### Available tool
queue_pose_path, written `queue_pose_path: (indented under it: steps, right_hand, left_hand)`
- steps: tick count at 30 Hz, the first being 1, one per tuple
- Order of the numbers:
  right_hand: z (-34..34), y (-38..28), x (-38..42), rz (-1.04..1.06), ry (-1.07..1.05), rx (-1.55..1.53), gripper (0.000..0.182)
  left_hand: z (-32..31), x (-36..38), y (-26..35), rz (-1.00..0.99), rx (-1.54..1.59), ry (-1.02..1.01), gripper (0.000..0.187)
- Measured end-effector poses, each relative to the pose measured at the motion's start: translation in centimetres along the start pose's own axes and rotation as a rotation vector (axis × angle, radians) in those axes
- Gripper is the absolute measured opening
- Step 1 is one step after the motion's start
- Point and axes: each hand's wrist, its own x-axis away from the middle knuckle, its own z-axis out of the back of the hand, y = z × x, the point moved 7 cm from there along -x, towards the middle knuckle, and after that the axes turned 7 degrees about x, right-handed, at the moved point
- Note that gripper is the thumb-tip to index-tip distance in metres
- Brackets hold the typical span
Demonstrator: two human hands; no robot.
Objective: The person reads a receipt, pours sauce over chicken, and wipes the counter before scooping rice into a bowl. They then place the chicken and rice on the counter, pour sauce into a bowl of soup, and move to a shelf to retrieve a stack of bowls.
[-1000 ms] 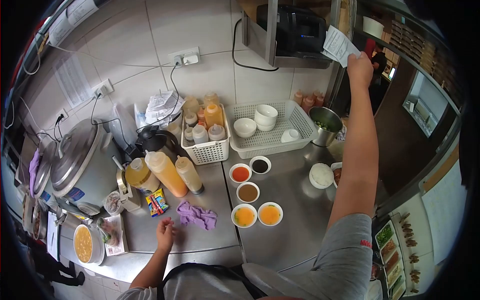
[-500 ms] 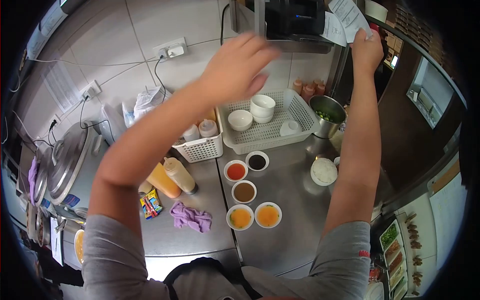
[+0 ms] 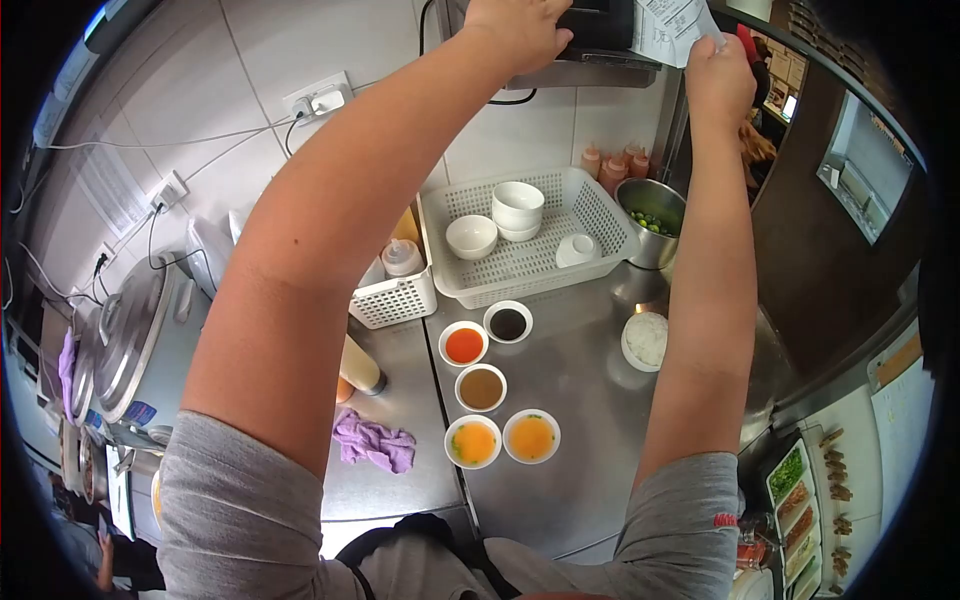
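At the upper right, my right hand [image 3: 720,85] is closed around the lower edge of printed paper receipts [image 3: 672,32]. My left hand [image 3: 518,32] is raised to the top edge of the view, beside a black machine [image 3: 603,30] on a metal shelf. Its thumb stands apart from the fingers, whose tips are partly cut off by the frame, and nothing shows in it. Whether it touches the machine is hard to make out.
Small bowls of red sauce [image 3: 464,345], dark sauce [image 3: 508,322], brown sauce [image 3: 481,388] and orange soup [image 3: 532,437] stand on the steel counter. Behind them is a white basket [image 3: 470,288] with bowls. Also here: a rice bowl [image 3: 647,342], a metal pot [image 3: 652,240] and a purple cloth [image 3: 375,443].
My left hand has moved up toward the black machine and the top edge. My right hand keeps hold of the receipts, shifted slightly left and up. The view has shifted a little.
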Motion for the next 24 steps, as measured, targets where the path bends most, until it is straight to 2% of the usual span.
queue_pose_path:
  steps: [3,5,6,7,9,10,12,13,15,18,21,24]
  right_hand:
    - [-1.1,-1.5,0.6,0.018,-0.151,0.083,0.031]
    - [-1.1,-2.5,0.9,0.035,-0.263,0.156,0.032]
    - [-1.1,-2.7,1.1,0.053,-0.232,0.194,0.033]
    - [-1.1,-3.0,1.2,0.070,-0.202,0.233,0.034]
    - [-0.8,-2.8,1.6,0.130,0.036,0.303,0.036]
    - [-1.7,-1.8,1.4,0.094,0.007,0.176,0.038]
    - [-4.1,0.6,0.5,0.020,-0.058,-0.082,0.044]
    - [-5.2,0.8,0.4,-0.019,-0.092,-0.209,0.048]
    - [-3.3,-0.6,1.1,-0.083,-0.111,-0.110,0.046]
    - [-5.1,-2.7,0.0,0.092,-0.092,-0.008,0.041]
    - [-6.6,-5.6,-0.1,0.430,-0.117,0.060,0.042]
    - [-6.2,-10.4,1.1,0.774,-0.084,0.074,0.043]
  left_hand:
    - [0.8,0.3,0.5,-0.084,0.031,-0.112,0.046]
    - [0.0,1.0,0.6,-0.107,0.072,-0.006,0.045]
    - [-0.4,1.3,0.5,-0.117,0.093,0.048,0.045]
    - [0.2,1.9,0.3,-0.041,0.165,0.029,0.045]
    - [2.3,3.7,0.3,0.114,0.307,-0.008,0.045]
    - [0.6,4.2,0.2,0.113,0.292,0.023,0.049]
    - [1.2,6.0,1.0,0.156,0.333,-0.457,0.047]
    - [2.0,6.9,1.4,0.099,0.424,-0.204,0.047]
    - [2.7,10.6,2.0,-0.016,0.581,0.313,0.053]
    - [2.9,13.9,2.0,0.007,0.740,0.179,0.061]
    - [4.4,19.4,1.2,0.129,0.959,0.232,0.062]
    - [6.0,28.1,1.0,0.269,1.110,0.273,0.054]
